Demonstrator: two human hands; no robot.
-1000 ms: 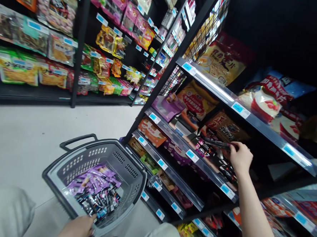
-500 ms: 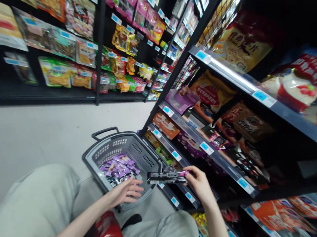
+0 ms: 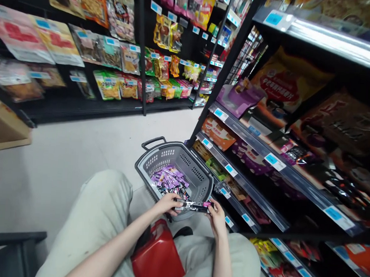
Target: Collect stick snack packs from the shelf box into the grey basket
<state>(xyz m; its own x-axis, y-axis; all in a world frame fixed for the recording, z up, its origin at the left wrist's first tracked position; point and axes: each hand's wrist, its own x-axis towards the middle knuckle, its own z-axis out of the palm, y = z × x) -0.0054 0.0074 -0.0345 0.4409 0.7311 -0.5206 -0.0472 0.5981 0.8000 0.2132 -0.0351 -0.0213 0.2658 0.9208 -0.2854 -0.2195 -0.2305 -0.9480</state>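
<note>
Several slim black stick packets [image 3: 193,206] with pink ends lie level between my hands, above the near rim of a grey basket. My left hand [image 3: 168,204] is closed on their left end. At the pink end, my right hand [image 3: 217,215] grips them between thumb and fingers. The grey shopping basket [image 3: 199,158] stands on the floor in front of my knees. Inside it lies a heap of purple stick packets [image 3: 170,177], with black ones [image 3: 181,191] at its near side. Print on the packets is too small to read.
A shelf unit [image 3: 247,138] with bagged and boxed goods rises close on my right. Across the pale floor [image 3: 103,146] a black rack [image 3: 112,104] holds hanging snack bags. A red glossy object [image 3: 159,256] sits between my legs; a cardboard box [image 3: 4,125] stands at left.
My left hand, open half a second ago, has taken hold of the packets' left end. My right hand has kept its hold. The view has shifted, so the basket appears farther right.
</note>
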